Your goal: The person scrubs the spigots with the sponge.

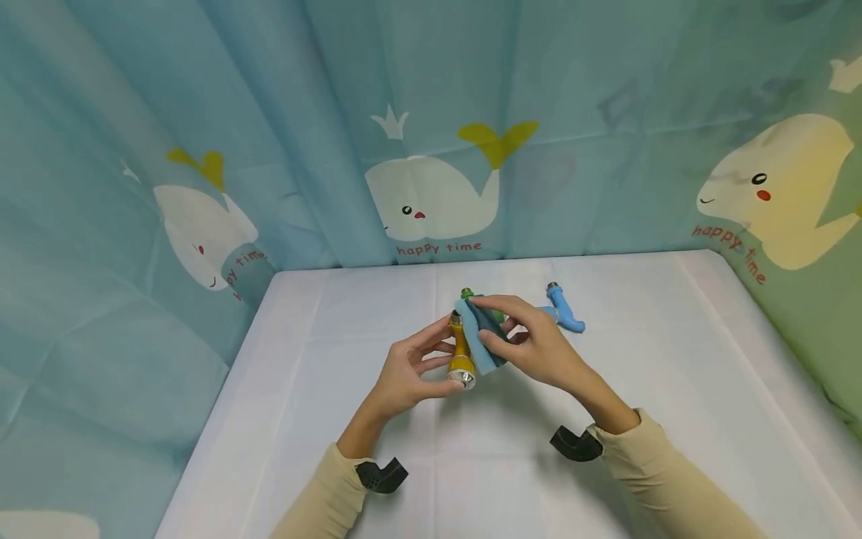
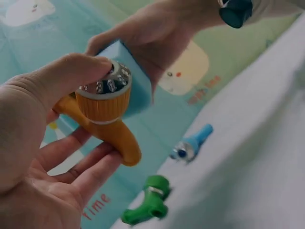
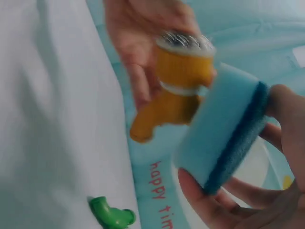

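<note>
My left hand point(image 1: 404, 376) holds a yellow water tap point(image 1: 461, 346) up over the table. In the left wrist view, the thumb lies on the tap's silver-patterned knob end point(image 2: 112, 82) and fingers support its body from the other side. A light-blue sponge point(image 3: 217, 114) with a dark-blue scouring layer point(image 3: 238, 138) is pinched between thumb and fingers of my right hand point(image 1: 542, 348). The sponge's light face is turned toward the tap, right beside it. Whether they touch, I cannot tell. Part of the tap's body is hidden behind the left fingers and the sponge.
Beyond the hands, a green tap point(image 2: 150, 202) lies on the white table point(image 1: 323, 419), partly covered by the right hand in the head view. To its right lies a blue tap point(image 1: 567, 313). A curtain printed with whales point(image 1: 438, 198) hangs around the table's back and sides.
</note>
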A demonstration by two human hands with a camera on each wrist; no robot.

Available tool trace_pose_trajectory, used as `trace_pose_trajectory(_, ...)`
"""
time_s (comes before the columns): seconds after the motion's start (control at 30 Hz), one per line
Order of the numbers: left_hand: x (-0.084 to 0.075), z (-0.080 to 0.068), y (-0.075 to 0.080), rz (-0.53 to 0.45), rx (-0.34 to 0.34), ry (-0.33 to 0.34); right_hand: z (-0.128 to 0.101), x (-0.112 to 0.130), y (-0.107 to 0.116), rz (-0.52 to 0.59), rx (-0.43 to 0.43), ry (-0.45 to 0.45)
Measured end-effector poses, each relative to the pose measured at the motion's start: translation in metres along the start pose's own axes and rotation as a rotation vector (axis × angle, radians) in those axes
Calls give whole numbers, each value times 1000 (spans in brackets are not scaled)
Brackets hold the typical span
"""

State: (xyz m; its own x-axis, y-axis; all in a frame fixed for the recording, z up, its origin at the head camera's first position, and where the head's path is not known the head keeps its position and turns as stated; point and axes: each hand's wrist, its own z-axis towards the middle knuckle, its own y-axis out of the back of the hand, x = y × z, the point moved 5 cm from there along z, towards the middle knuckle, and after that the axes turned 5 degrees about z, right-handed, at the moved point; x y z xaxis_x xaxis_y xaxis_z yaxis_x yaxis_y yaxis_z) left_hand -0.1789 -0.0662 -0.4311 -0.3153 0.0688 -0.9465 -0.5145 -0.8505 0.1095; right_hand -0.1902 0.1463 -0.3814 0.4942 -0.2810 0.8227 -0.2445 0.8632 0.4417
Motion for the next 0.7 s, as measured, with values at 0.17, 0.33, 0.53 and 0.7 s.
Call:
trace_pose_trajectory(0.17,1,-2,3,-93,-22,-9,-8,-7,-5,9,-19,-53)
trace_pose_trajectory(0.33,-2,-2,7,-139,-22,-27,-9,-4,-9,58,-31,-55)
trace_pose_trajectory(0.53,-6,-4,13,-244,-35,-2,-10,-10,-16,1,44,-45)
trace_pose_trajectory(0.7,-6,-5,15,-238,-45,-13,-5,-7,-12,41,-12,-32)
